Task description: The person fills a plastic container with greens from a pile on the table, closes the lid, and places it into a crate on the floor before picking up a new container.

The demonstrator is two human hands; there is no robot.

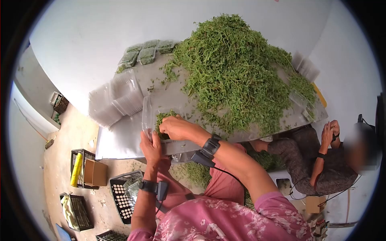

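A transparent plastic clamshell box (147, 116) stands with its lid raised at the table's front edge. Leafy green sprigs (163, 117) fill its base. My left hand (151, 148) grips the box's near left corner, thumb up along the plastic. Over the base, my right hand (179, 127) has its fingers curled down into the sprigs; the fingertips are partly hidden among them. Behind and to the right rises a large heap of the same greens (237, 72), its loose edge scattered toward my right hand.
Nested empty clamshells (116, 98) are stacked at the table's left. Several filled boxes (147, 55) sit at the back left. A co-worker (321, 160) sits at the right, hands raised together. Black crates (120, 197) stand on the floor at the left.
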